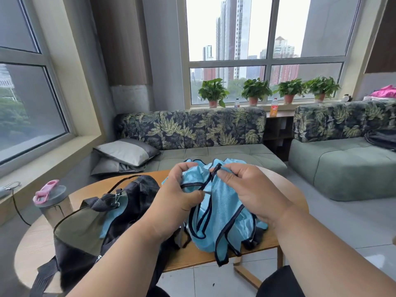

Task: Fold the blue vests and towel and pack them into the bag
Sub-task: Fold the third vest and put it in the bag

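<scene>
Under both hands the worktop (192,256) carries the open bag (85,228) left of them, while the left hand (182,196) and right hand (250,189) pinch the bunched blue vests' (222,221) dark trim, seemingly to find edges for folding.

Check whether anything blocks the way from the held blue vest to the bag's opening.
Nothing visible does. Both the left hand and right hand grip the blue vest; the open bag sits directly beside it, with blue fabric already inside.
</scene>
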`<state>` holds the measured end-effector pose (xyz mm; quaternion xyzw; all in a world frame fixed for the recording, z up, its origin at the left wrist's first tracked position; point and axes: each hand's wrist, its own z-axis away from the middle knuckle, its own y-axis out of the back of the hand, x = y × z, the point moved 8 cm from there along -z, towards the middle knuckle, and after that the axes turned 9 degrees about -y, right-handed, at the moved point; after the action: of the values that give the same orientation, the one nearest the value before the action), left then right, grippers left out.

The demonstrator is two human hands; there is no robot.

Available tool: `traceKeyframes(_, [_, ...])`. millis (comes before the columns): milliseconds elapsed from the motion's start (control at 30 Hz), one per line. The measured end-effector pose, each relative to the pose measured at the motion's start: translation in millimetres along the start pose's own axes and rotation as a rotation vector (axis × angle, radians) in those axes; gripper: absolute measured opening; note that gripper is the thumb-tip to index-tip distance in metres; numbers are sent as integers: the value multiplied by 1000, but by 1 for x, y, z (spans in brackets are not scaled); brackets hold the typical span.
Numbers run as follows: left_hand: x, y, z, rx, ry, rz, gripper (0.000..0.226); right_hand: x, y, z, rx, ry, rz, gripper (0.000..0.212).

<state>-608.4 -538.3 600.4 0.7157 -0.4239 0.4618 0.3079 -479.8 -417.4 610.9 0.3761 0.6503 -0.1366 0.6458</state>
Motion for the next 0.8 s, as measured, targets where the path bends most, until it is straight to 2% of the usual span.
traceKeyframes(133, [9,1,0,19,10,182,52,-2,4,4,65,-1,-20,12])
traceKeyframes(200, [11,2,1,48,27,257,48,-3,2,8,75,-24,-13,14])
traceKeyframes(333, [9,4,3,80,59,358,24,-14,-8,18,22,-4,-40,26])
traceKeyframes(400, [8,5,4,76,68,348,21,-18,-15,19,-20,9,-91,30])
traceKeyframes(533, [8,3,7,54,69,281,37,-20,-23,17,-41,17,-174,40])
traceKeyframes(667, [10,7,8,59,60,133,29,-24,-18,21,11,28,-230,17])
traceKeyframes(800, [18,11,11,84,36,77,30,-25,-16,24,40,13,-251,15])
